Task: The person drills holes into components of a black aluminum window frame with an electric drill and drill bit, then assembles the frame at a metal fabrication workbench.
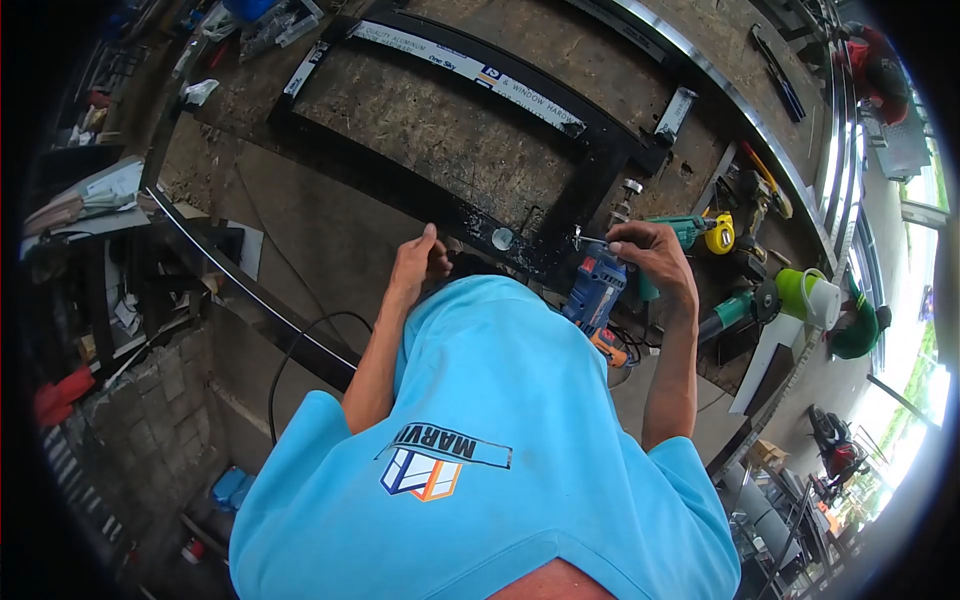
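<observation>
My left hand (420, 262) is by the front edge of a black frame (400, 183), its fingers curled inward; whether anything is in them is hidden. My right hand (648, 255) pinches a thin metal piece (592, 238) whose tip is over the frame's near right corner. Between the hands, a round clear disc (502, 238) lies on the frame's front bar. Just below my right hand is a blue power tool (597, 287). Printed protective film (470, 68) covers part of the frame's far bar.
Right of my right hand are a yellow tape measure (719, 233), a green-and-black grinder (735, 308) and a light green container (808, 298). A long metal strip (700, 62) crosses the wooden bench (400, 125). One person in red (880, 75) is at the far right.
</observation>
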The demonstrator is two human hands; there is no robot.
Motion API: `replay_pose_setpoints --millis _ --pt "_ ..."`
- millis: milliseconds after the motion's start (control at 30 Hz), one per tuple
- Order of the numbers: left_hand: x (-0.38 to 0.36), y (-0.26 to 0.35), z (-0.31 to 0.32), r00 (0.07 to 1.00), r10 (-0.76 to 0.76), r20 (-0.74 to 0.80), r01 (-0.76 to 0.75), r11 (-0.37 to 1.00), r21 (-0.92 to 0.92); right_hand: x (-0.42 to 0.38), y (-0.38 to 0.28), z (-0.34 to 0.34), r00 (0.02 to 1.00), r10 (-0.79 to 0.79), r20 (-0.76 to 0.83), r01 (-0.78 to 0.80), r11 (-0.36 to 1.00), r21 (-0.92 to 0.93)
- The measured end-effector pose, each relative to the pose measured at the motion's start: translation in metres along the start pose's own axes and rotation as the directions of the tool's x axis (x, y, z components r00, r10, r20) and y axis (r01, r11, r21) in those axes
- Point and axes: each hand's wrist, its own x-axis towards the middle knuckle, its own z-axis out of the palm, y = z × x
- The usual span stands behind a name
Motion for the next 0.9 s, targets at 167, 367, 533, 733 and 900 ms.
replay_pose_setpoints --millis 167,367,533,733,900 --pt "-0.009 0.045 0.078 0.894 -0.103 0.437 0.258 0.914 -0.312 0.009 -0.028 0.064 0.987 -0.154 0.044 0.160 0.932 -0.324" --pt "0.036 0.060 0.051 0.810 0.111 0.576 0.377 0.653 -0.657 0.021 -0.020 0.048 0.855 -0.235 -0.462 0.035 0.915 -0.402" --pt "0.043 0.055 -0.012 0.858 0.142 0.493 0.353 0.534 -0.768 0.013 0.072 0.009 0.678 -0.035 -0.734 -0.149 0.972 -0.184" --pt "0.100 0.186 -0.105 0.785 0.591 -0.184 -0.600 0.654 -0.461 -0.003 0.133 0.020 0.455 -0.122 -0.882 0.007 0.991 -0.134" --pt "0.129 0.283 -0.152 0.537 0.793 -0.289 -0.725 0.609 0.322 -0.010 0.099 0.087 0.488 0.093 -0.868 -0.323 0.943 -0.081"
